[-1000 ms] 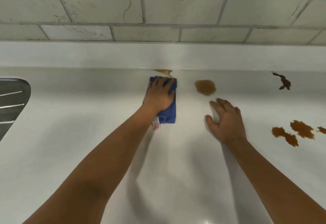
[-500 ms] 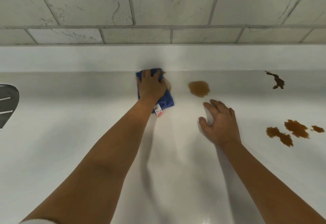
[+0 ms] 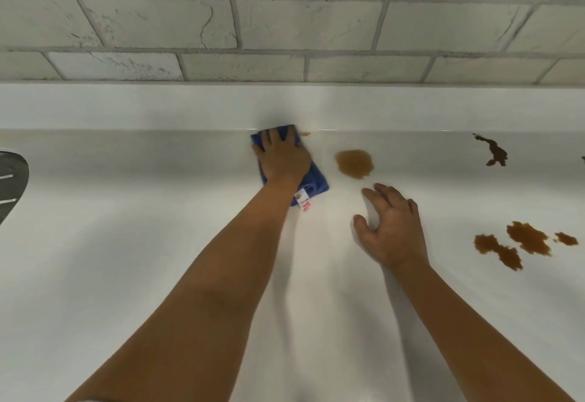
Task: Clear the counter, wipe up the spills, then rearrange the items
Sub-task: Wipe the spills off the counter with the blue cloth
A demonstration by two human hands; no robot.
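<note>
My left hand (image 3: 281,157) presses flat on a blue cloth (image 3: 316,181) at the back of the white counter (image 3: 158,259), against the upstand. A white and red tag hangs from the cloth's near corner. A small brown smear (image 3: 305,133) shows just right of the cloth. A round brown spill (image 3: 354,163) lies to the right, between the cloth and my right hand (image 3: 392,227). My right hand rests on the counter with fingers spread and holds nothing. Further right are a dark streak (image 3: 493,153) and a cluster of brown patches (image 3: 519,243).
The metal edge of a sink drainer (image 3: 11,180) shows at the far left. A grey brick-pattern wall (image 3: 285,21) rises behind the counter's white upstand (image 3: 126,107).
My left hand has pushed the cloth back to the upstand and leftward over the brown spot there, leaving only a small smear. My right hand has stayed in place.
</note>
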